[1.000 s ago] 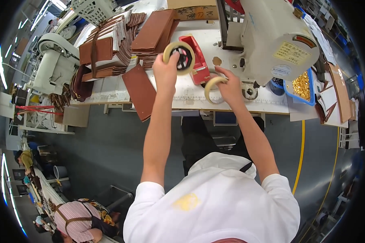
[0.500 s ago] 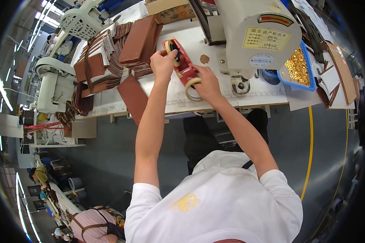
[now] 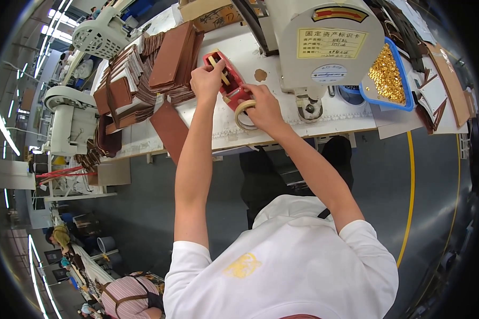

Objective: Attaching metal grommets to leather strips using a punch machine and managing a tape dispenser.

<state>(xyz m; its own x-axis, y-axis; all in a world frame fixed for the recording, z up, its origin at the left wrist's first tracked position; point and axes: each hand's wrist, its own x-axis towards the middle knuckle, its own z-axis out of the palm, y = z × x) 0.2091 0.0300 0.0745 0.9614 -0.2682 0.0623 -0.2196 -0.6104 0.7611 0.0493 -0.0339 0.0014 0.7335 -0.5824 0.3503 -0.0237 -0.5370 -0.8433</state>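
A red tape dispenser [image 3: 234,101] lies on the white worktable, between my two hands. In its far end sits a narrow, pale yellow tape roll [image 3: 219,70], seen nearly edge-on. My left hand [image 3: 206,84] is closed at this roll, thumb against its edge; its other fingers are partly hidden. My right hand [image 3: 264,109] grips a wider cream roll of masking tape [image 3: 238,118] by its rim. Its fingers also rest on the dispenser's near end.
Stacks of reddish-brown leather pieces [image 3: 170,58] lie to the left, with one loose piece [image 3: 168,127] over the table's front edge. A white machine [image 3: 324,53] stands at the right. Beside it are a blue tray [image 3: 408,101] of gold-coloured fittings and more flat pieces.
The narrow roll, raised and tilted with its black hub showing before, now sits lower inside the dispenser. My left hand has followed it. The whole table view has shifted slightly left.
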